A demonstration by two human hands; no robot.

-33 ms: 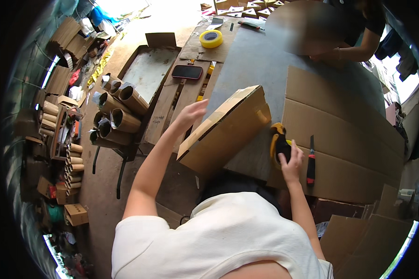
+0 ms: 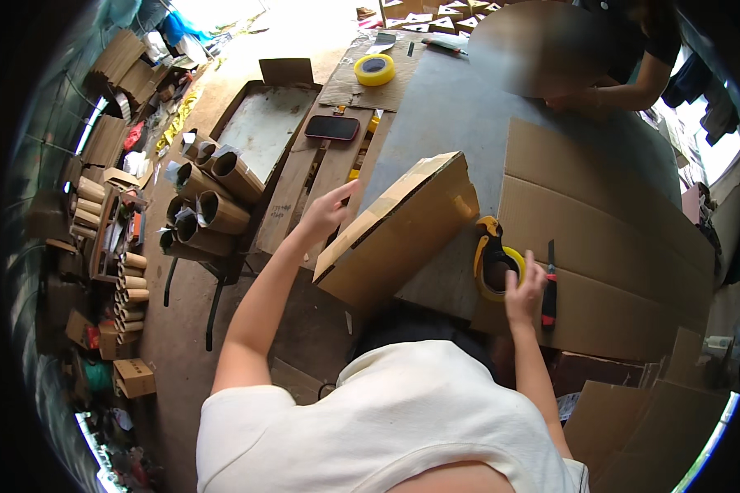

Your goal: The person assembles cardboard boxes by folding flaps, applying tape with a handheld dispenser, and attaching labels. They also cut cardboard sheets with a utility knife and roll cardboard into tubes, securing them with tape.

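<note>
Cardboard box: a brown cardboard box (image 2: 403, 230) sits tilted on the grey bench (image 2: 452, 115), at the near edge, just in front of the person, one corner raised.
Left hand: the left hand (image 2: 327, 212) rests against the box's left edge, fingers spread and flat, steadying it rather than pinching.
Right hand: the right hand (image 2: 524, 289) lies on a yellow and black tape dispenser (image 2: 493, 256) just right of the box; the grip is loosely curled over the roll, not yet fully closed.
Step in hand: judging by this, the box is being held ready while the dispenser is picked up for taping.
Next move: it likely calls for a firm hold on the dispenser and keeping the box from sliding.
Nearby: a red-handled cutter (image 2: 548, 289) lies beside the right hand on flat cardboard sheets (image 2: 600, 222).
Farther off: a yellow tape roll (image 2: 375, 69) and a dark phone (image 2: 332, 127) lie beyond; cardboard tubes (image 2: 210, 205) are stacked at left.
Other person: a co-worker's arm (image 2: 625, 94) rests on the bench's far side.
</note>
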